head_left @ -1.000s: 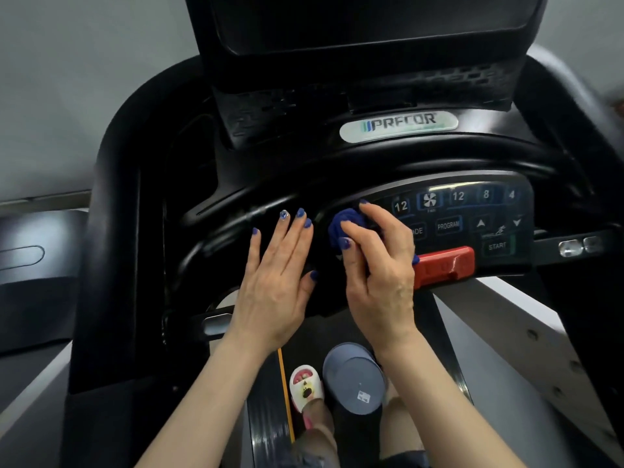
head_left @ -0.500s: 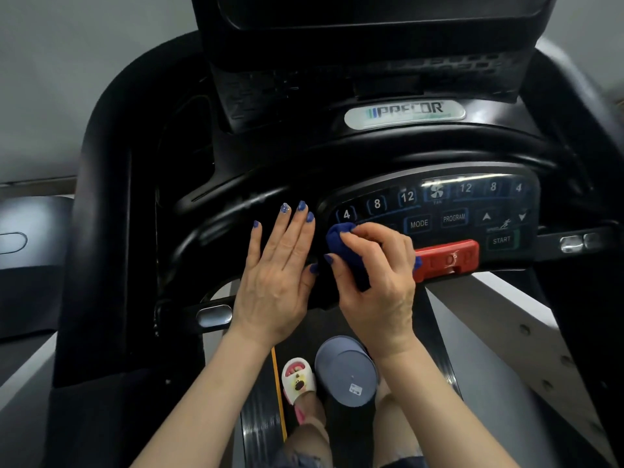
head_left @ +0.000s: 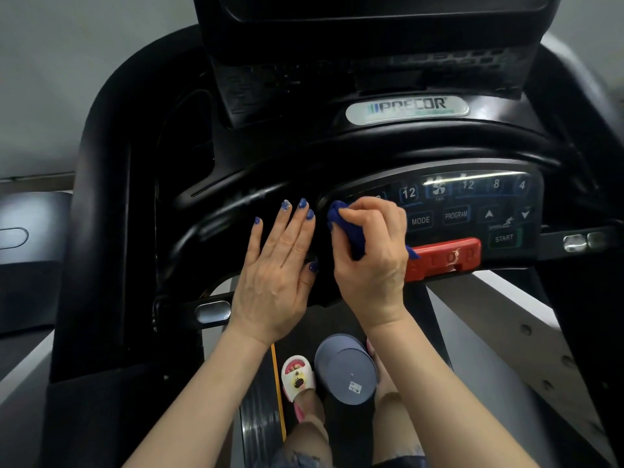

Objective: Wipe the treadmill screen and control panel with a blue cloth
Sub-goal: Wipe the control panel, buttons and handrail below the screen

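The black treadmill console fills the view, with its dark screen (head_left: 371,15) at the top and the button control panel (head_left: 472,211) at centre right. My right hand (head_left: 371,261) is shut on a bunched blue cloth (head_left: 347,228), pressed on the left end of the panel, covering the leftmost buttons. My left hand (head_left: 277,265) lies flat with fingers spread on the black housing just left of the panel. A red stop bar (head_left: 445,258) sits right of my right hand.
Metal grip sensors show on the handlebars at left (head_left: 212,312) and right (head_left: 580,241). Below, a round grey container (head_left: 347,369) stands on the belt between my feet, beside a white slipper (head_left: 297,376). Black side arms curve around both sides.
My right hand has slid the cloth leftward along the panel and then back up, uncovering MODE and PROGRAM. My left hand has stayed flat in place.
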{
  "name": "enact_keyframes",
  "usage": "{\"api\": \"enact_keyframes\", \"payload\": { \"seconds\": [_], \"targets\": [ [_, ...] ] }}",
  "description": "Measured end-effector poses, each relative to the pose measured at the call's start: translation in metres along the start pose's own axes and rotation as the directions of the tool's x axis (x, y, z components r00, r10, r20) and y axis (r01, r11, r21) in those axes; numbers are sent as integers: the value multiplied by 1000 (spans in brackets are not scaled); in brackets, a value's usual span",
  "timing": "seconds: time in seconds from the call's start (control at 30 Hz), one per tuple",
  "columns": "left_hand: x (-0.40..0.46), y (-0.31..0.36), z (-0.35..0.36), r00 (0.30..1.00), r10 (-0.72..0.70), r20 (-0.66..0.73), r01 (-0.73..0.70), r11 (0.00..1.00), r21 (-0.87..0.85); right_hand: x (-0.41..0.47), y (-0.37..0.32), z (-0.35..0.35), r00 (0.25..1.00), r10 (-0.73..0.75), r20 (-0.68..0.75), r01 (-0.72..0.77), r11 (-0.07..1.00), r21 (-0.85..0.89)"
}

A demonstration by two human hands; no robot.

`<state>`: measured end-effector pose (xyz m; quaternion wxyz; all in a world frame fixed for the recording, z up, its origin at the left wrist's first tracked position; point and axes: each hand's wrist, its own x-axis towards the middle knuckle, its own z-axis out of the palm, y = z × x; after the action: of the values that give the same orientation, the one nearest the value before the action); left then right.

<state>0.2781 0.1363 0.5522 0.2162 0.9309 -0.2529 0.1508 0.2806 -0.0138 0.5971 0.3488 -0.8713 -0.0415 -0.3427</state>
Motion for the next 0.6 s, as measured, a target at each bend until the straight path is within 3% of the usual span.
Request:
{"api": "enact_keyframes", "payload": {
  "seconds": [0.1,0.23,0.37,0.6],
  "targets": [
    [0,1,0,1000,-4,8,4,1000,-1,-5,6,-9,998,-41,55,41,999,4],
    [0,0,-1,1000,-9,9,9,1000,-2,3,1,-3,1000,6,3,-6,1000,11],
    [0,1,-2,1000,-27,7,27,999,-29,2,5,-7,995,-62,79,60,998,32],
    [0,1,-2,1000,-20,3,20,999,-37,6,0,4,999,-25,23,25,1000,15]
  ]
}}
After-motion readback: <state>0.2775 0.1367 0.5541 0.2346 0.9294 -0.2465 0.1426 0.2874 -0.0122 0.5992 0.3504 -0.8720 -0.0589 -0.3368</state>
